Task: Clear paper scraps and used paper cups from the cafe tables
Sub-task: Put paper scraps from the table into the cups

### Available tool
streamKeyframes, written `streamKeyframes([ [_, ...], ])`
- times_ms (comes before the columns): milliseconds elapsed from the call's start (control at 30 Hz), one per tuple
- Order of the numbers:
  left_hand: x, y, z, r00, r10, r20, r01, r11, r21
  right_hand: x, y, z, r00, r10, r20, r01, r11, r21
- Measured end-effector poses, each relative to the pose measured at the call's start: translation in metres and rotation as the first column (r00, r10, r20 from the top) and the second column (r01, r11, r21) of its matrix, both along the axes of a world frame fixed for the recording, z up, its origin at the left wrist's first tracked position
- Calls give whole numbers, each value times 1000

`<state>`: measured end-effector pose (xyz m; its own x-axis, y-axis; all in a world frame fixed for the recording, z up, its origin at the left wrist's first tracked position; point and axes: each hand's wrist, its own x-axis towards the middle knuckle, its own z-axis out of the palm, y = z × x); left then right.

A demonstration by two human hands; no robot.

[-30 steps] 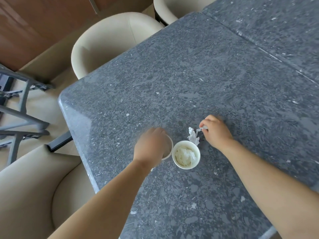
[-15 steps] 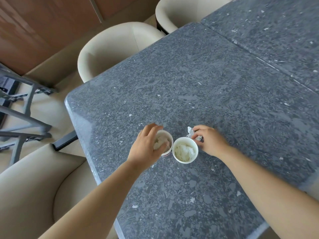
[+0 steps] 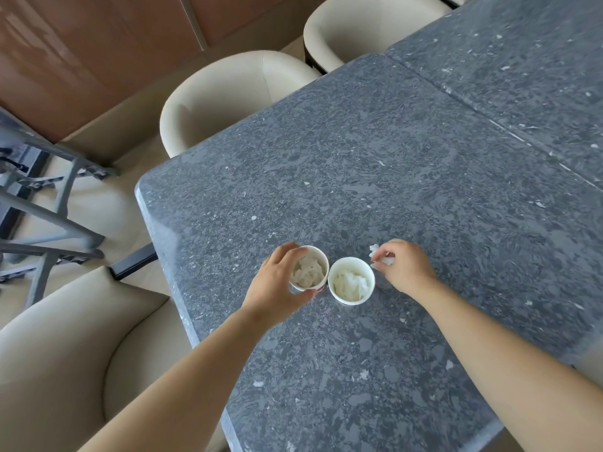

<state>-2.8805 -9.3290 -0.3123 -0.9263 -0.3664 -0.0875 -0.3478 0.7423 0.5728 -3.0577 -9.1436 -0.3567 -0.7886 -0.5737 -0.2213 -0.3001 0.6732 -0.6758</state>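
Two white paper cups stand side by side on the dark grey stone table (image 3: 375, 177), both stuffed with crumpled white paper. My left hand (image 3: 277, 285) grips the left cup (image 3: 310, 269) from its left side, fingers round the rim and wall. The right cup (image 3: 350, 280) stands free, just touching the left one. My right hand (image 3: 403, 267) lies just right of that cup and pinches a small white paper scrap (image 3: 378, 256) between its fingertips, at table level.
Cream tub chairs stand round the table: one at the far left edge (image 3: 228, 93), one further back (image 3: 368, 24), one near left (image 3: 65, 353). A grey metal frame (image 3: 49, 223) stands on the floor at left. A second table slab (image 3: 522, 60) adjoins at the far right.
My left hand has gone from covering the left cup to gripping its side, so the paper inside shows. My right hand has gathered the scrap into its fingertips beside the right cup.
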Motion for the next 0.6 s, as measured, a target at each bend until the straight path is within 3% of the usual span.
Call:
streamKeyframes([
  [133,4,2,2,1000,0,10,0,1000,-20,2,1,32,995,-7,-95,-5,992,-126],
  [300,9,8,7,997,4,83,-3,1000,-20,29,0,60,995,29,-95,-56,955,-291],
  [467,19,14,12,991,-30,132,39,997,-66,60,2,56,985,173,-13,-171,959,-228],
  [600,21,18,16,992,-45,115,56,994,-97,62,2,57,989,139,-54,-148,956,-254],
])
